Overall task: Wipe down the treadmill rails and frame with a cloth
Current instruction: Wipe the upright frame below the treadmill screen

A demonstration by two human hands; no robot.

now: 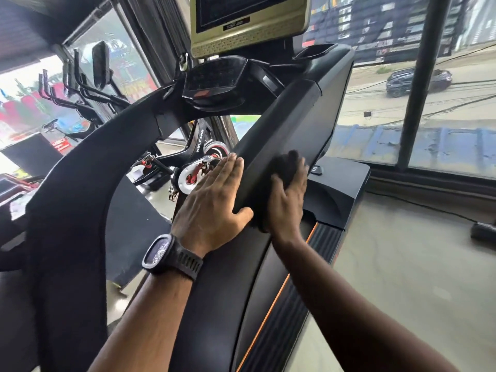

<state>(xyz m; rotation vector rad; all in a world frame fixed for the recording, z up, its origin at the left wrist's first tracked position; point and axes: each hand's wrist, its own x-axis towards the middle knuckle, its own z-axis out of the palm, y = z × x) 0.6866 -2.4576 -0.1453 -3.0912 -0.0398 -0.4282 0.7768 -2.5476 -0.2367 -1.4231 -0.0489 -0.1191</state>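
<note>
The step in hand is wiping the treadmill's right upright point(290, 116), the sloping black post below the console point(214, 76). The right hand point(288, 202) presses a dark cloth point(285, 165) flat against the post's outer face, low down. Its fingers lie fairly straight and slightly spread over the bunched fabric. The blur there makes it hard to tell whether the thumb pinches a fold.

The left hand point(214, 194), with a watch point(163, 253) on its wrist, braces the post's inner side. Its fingers are straight and pressed together, and its thumb lies across the front edge.

Next, the cloth probably needs a firm stroke along the post, then the orange-striped side rail point(303, 277) below.
</note>
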